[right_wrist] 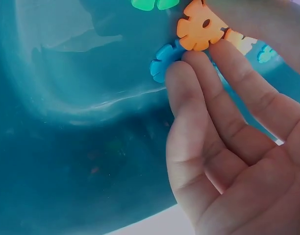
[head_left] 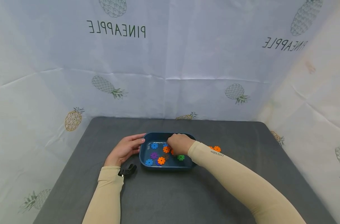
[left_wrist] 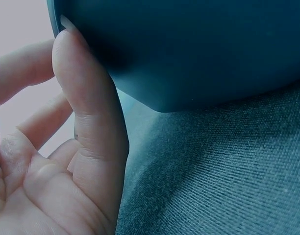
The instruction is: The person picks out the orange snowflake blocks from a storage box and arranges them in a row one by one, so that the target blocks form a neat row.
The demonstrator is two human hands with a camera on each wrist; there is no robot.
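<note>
A dark blue tray (head_left: 167, 168) holds small notched discs, among them an orange disc (head_left: 161, 160), a green disc (head_left: 181, 157) and a purple disc (head_left: 154, 155). My left hand (head_left: 125, 149) grips the tray's left end; in the left wrist view its thumb (left_wrist: 91, 93) lies against the tray wall (left_wrist: 189, 54). My right hand (head_left: 181, 143) reaches down inside the tray, knuckles up. Seen from the right wrist, the thumb and fingers of that hand (right_wrist: 238, 132) pinch a blue disc (right_wrist: 162, 62), beside an orange disc (right_wrist: 201, 27). Part of the blue disc is hidden.
Orange discs (head_left: 216, 149) lie on the grey table (head_left: 164, 196) right of the tray, partly behind the right sleeve (head_left: 231, 174). A black band (head_left: 128, 170) is at the left wrist. A white pineapple-print cloth (head_left: 186, 56) hangs behind the table and at both sides.
</note>
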